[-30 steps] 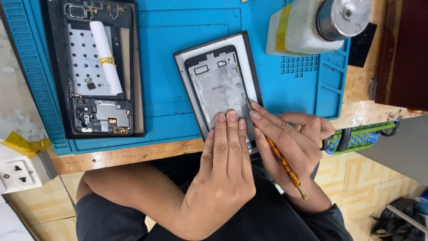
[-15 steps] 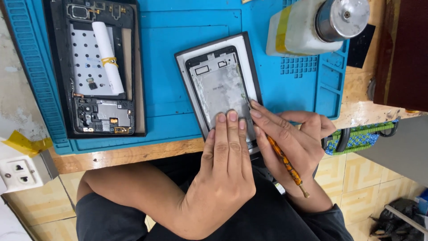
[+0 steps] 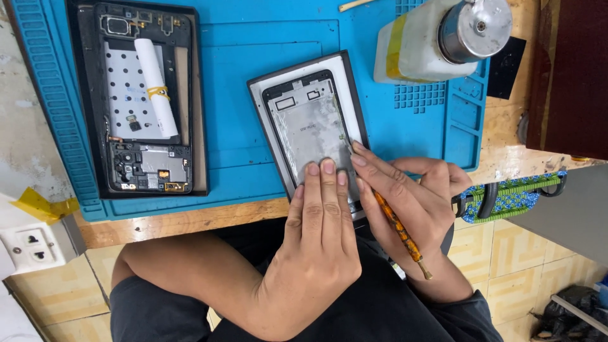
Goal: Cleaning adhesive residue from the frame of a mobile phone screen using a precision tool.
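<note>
Pressing our flat left hand (image 3: 320, 237) on the grey metal phone frame (image 3: 311, 126), our right hand (image 3: 408, 199) pinches an orange-handled metal tool (image 3: 396, 225).

Phone frame (image 3: 310, 120): one, rectangular, dark rim around a dull, scuffed silver metal plate with small cut-outs along its far end. Lies flat, open side up, slightly askew on the blue mat, its near end reaching past the mat toward the bench edge and hidden under fingers

Pry tool (image 3: 399, 229): one, slim, orange handle speckled with dark marks, bare metal at both ends. Lies slanted, fine tip against the frame's right edge, blunt end toward the person
</note>
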